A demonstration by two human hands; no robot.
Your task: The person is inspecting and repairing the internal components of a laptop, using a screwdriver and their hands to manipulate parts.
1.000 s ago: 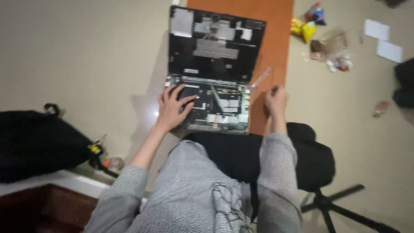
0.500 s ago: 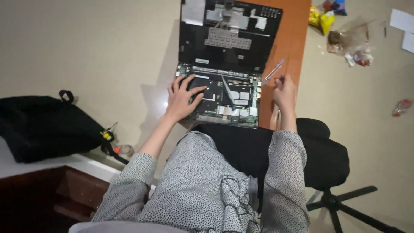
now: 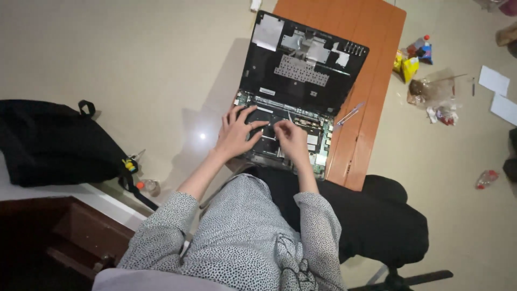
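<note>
An opened laptop lies on a small orange table (image 3: pixel 371 64). Its black removed cover (image 3: pixel 304 67) rests at the far side, and the exposed base with green circuit boards (image 3: pixel 318 140) sits nearer me. My left hand (image 3: pixel 237 132) lies flat with fingers spread on the black battery area at the base's left. My right hand (image 3: pixel 292 139) rests beside it on the middle of the base, fingers curled down onto the parts. Whether it pinches anything is hidden. A clear-handled screwdriver (image 3: pixel 350 114) lies on the table to the right of the laptop.
A black bag (image 3: pixel 51 140) lies on the floor at left, with a small bottle (image 3: pixel 148 186) near it. A black office chair (image 3: pixel 377 226) is under me. Snack packets (image 3: pixel 409 62), a plastic bag (image 3: pixel 431 91) and white papers (image 3: pixel 498 89) are scattered on the floor at right.
My right hand has moved left from the table edge beside the screwdriver onto the middle of the laptop base. My left hand stayed on the base. The view has shifted.
</note>
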